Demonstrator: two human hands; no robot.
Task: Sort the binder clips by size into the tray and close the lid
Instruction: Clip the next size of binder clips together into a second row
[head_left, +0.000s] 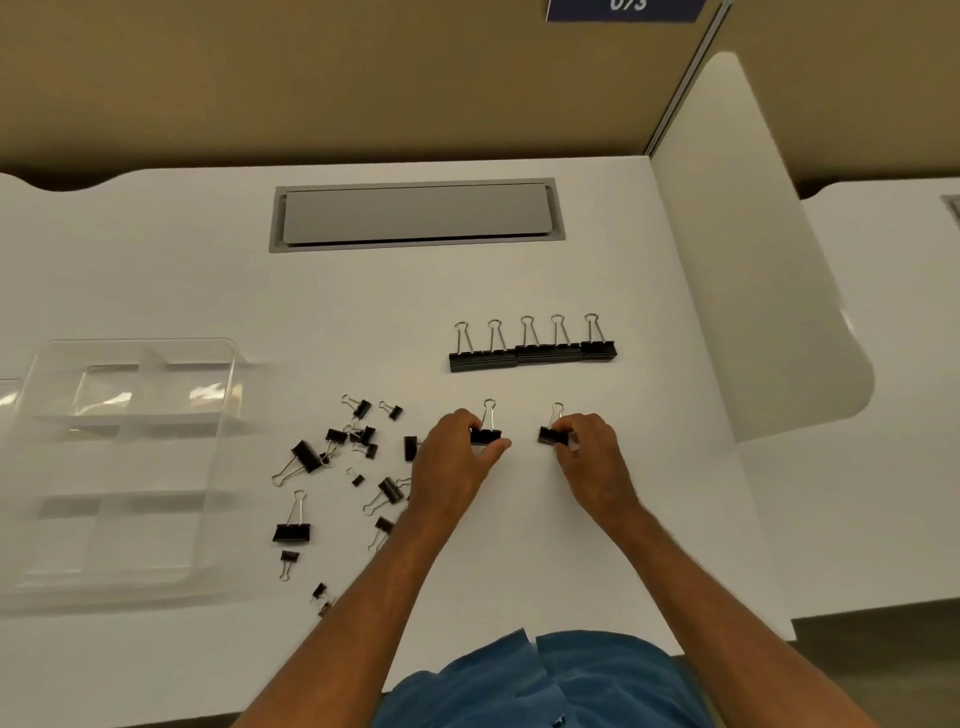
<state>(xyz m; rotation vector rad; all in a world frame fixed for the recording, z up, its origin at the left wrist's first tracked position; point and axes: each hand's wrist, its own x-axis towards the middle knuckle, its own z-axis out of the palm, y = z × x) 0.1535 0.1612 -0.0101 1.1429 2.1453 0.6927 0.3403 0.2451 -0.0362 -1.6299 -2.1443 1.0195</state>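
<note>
My left hand (457, 457) pinches a medium black binder clip (485, 434) standing on the white table. My right hand (587, 452) pinches another medium binder clip (551, 434) a little to the right of it. Behind them, a row of several large clips (532, 353) stands side by side with wire handles up. A loose pile of mixed clips (353, 457) lies to the left of my left hand, small and large together. The clear plastic tray (130, 457) with several compartments sits at the far left with its lid open.
A grey cable hatch (415, 215) is set into the table at the back. A white divider panel (753, 260) rises on the right. The table's front edge runs close to my body.
</note>
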